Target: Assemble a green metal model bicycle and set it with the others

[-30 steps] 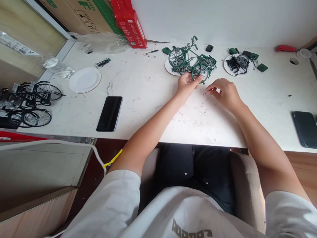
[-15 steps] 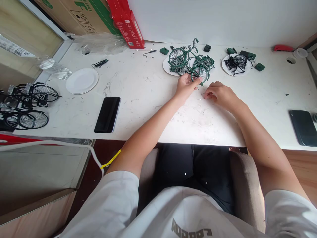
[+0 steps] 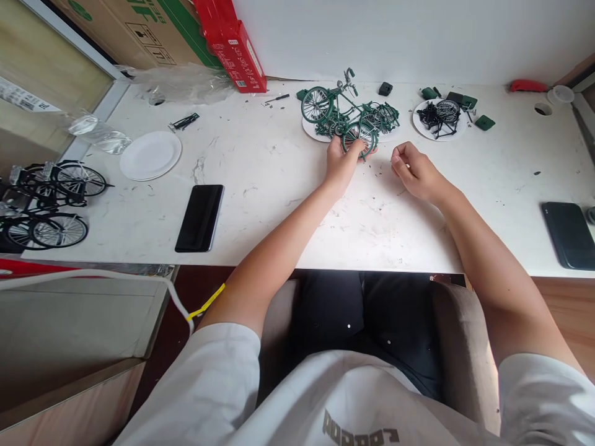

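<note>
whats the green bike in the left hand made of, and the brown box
Green bike: painted metal or coloured plastic, I can't tell; thin, evenly green tubes with a slight sheen. Brown box: likely cardboard, matte, judging by its tan surface and printed symbols.

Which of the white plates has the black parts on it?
The right-hand plate: black parts are heaped on it. The middle plate, by the left hand, bears green parts, while the left plate shows only its white surface.
</note>
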`<state>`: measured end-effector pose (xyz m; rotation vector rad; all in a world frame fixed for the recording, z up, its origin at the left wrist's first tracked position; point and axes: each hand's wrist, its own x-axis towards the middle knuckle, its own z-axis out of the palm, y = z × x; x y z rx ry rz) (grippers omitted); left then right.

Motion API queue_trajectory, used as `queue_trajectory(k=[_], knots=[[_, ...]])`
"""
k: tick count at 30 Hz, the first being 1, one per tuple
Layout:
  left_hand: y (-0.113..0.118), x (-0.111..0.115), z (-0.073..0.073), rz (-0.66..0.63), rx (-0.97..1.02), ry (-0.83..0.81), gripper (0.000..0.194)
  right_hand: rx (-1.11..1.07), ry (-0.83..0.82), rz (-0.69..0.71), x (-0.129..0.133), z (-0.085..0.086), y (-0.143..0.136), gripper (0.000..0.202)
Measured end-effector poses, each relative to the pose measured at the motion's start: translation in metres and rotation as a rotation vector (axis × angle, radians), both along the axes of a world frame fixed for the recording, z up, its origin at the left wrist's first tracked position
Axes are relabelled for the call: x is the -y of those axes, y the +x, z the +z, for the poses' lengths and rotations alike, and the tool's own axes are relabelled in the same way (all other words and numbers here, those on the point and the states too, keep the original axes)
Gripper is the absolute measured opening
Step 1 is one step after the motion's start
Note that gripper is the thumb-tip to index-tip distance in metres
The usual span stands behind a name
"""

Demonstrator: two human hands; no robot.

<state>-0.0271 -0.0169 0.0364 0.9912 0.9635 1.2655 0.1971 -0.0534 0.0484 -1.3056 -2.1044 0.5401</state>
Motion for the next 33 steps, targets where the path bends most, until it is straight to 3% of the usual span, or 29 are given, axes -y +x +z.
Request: queue_trajectory(k=[6,13,25,33], knots=[[0.002,0.007,0.006,-0.022,0.022,0.002,0.036,-0.065,-0.082,-0.001,-0.002,-0.007,-0.004,0.059],[0.006,0.006,-0.001,-0.047,0.013,0.039,0.051,-0.168,-0.142,0.037,-0.006,-0.012,-0.008,0.056],[0.007,0.006,-0.004,-0.051,0.004,0.075,0.052,-0.165,-0.196,0.053,-0.008,-0.014,-0.004,0.055],[0.008,0.006,-0.006,-0.038,0.008,0.118,0.053,-0.120,-0.196,0.060,-0.011,-0.013,0.001,0.065]])
